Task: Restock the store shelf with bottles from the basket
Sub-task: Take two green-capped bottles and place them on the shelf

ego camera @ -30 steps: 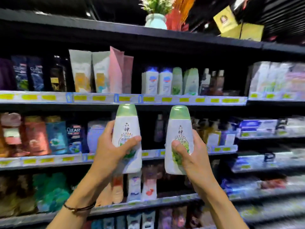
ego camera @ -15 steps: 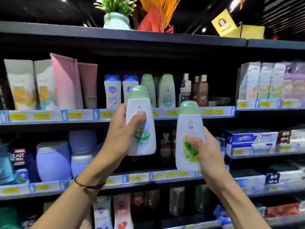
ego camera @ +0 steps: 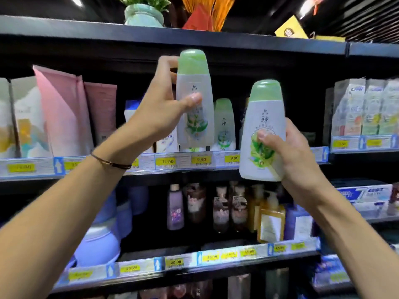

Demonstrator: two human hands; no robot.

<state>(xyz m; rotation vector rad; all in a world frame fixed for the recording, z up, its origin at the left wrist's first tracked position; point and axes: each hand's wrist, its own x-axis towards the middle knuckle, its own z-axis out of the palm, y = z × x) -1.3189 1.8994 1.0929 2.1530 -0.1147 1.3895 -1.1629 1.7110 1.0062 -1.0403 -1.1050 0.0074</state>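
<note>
My left hand [ego camera: 159, 108] grips a white bottle with a green cap [ego camera: 195, 117] and holds it upright just above the upper shelf [ego camera: 172, 162], in front of the row there. A matching bottle [ego camera: 224, 126] stands on that shelf right behind it. My right hand [ego camera: 293, 152] grips a second white green-capped bottle [ego camera: 262, 130], held lower and to the right, in front of the shelf's price strip. The basket is out of view.
Pink tubes [ego camera: 62, 111] and white boxes stand left on the same shelf, toothpaste boxes [ego camera: 367, 106] at the right. Pump bottles [ego camera: 269, 219] and lilac jugs [ego camera: 101, 240] fill the shelf below. A potted plant [ego camera: 143, 15] sits on top.
Both hands have risen with their bottles. The left bottle has moved up and in to the upper shelf's level; the right one trails lower. The view has tilted upward.
</note>
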